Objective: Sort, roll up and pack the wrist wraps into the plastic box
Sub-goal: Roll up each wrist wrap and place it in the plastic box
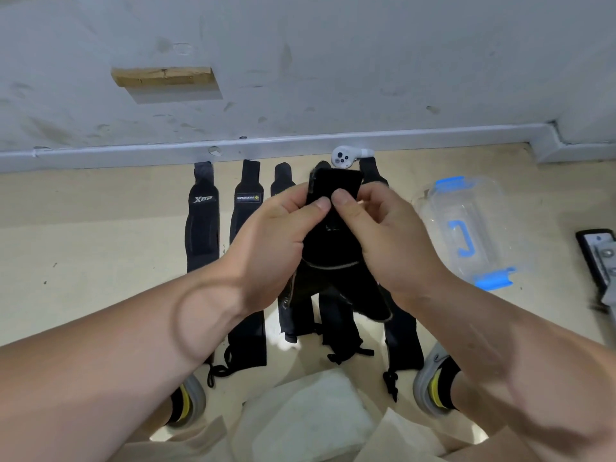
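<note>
1. A person crouches over a pale floor and looks down at both bare forearms, which reach forward to meet in the middle of the view.
2. The left hand and right hand hold one black wrap up off the floor. Each thumb presses the front of its upper end and the fingers curl behind, so both hands pinch it.
3. The thumbs sit side by side, almost touching. This grip looks suited to starting a tight roll from the top end, while the rest of the strap hangs down between the wrists.
4. Other black wraps lie flat in a row below the hands, side by side and lengthwise, with their far ends near the wall. This looks like the sorting layout, with each one easy to pick in turn. The leftmost carries a white logo.
5. The box, clear with blue clips and a blue handle, lies on the floor just right of the row, within reach of the right hand. Nothing dark shows through it, so packing has probably not begun. Whether its lid is latched cannot be told.
6. A white controller rests against the wall beyond the wraps.
</note>
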